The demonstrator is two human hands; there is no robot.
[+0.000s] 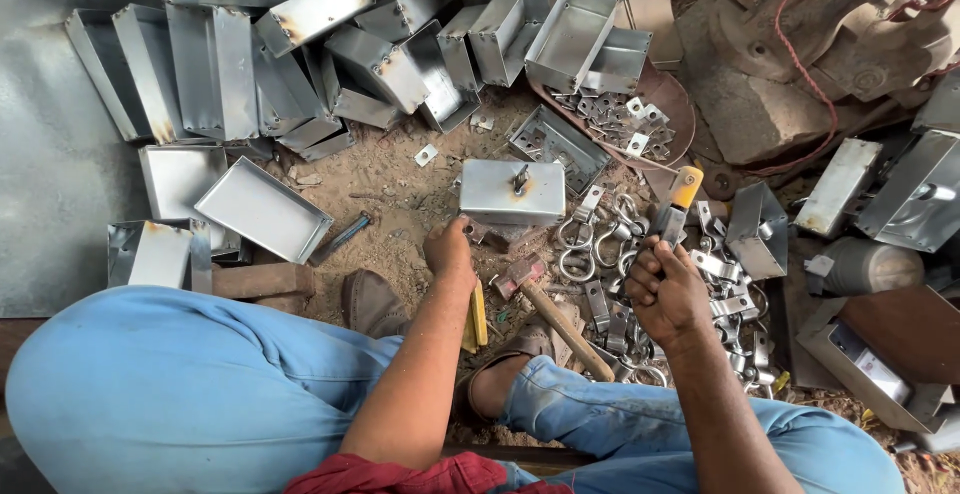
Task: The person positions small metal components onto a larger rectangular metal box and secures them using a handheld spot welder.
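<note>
Gripping yellow-handled tool (676, 204): right hand (665, 289); left hand (450, 251) touching shut metal box (512, 192); round tray (672, 104) holds brackets (620, 119).

A closed grey sheet-metal box (512, 192) lies flat on the dirt; a yellow-handled screwdriver (676, 204) stands tilted right of it

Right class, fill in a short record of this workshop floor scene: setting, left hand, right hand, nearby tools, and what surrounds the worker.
setting: dirt floor, person seated, seen from above
left hand: at the near edge of a metal box
right hand: gripping a yellow-handled tool
nearby tool: hammer lying between the hands
surroundings: pile of boxes beyond, brackets and rings to the right
</note>
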